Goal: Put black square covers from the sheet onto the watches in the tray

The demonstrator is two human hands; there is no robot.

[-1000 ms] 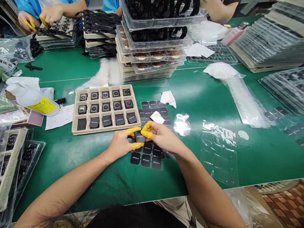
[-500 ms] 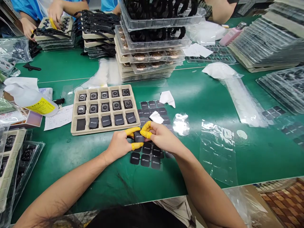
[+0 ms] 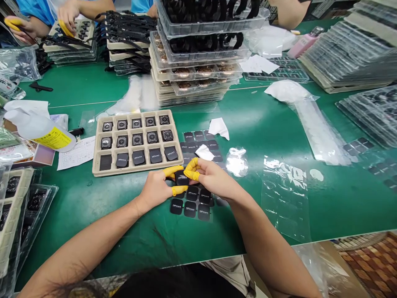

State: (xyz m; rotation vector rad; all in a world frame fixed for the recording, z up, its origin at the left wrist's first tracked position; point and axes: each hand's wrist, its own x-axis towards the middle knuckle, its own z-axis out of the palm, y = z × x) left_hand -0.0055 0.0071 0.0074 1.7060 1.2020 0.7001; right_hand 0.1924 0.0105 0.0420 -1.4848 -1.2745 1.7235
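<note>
In a crowded workroom, a green desk [image 3: 254,111] bears stacked trays and loose film as a person bends over a black HiFuture-lettered watch piece [image 3: 181,177], held just in front of a cream tray [image 3: 136,169]. The left hand [image 3: 155,186] clamps it between yellow-tipped thumb and fingers; the right hand [image 3: 214,178] has thumb and forefinger pinched closed at its right edge. Four front-row pockets hold pieces with similar black faces, apparently finished; ten watch bodies [image 3: 137,123] behind them show round sensors and appear to be left to do. Black lettered sticker sheets [image 3: 190,209] lie under and beside the hands, partly hidden by the right one, and a white scrap [image 3: 204,152] covers part of the rear sheet. Clear film [image 3: 285,215] spreads to the right, a yellow-labelled bottle [image 3: 46,130] leans at left, and a tall tray stack [image 3: 211,31] blocks much of the view across, where a co-worker's hand [image 3: 68,15] reaches over another tray.
</note>
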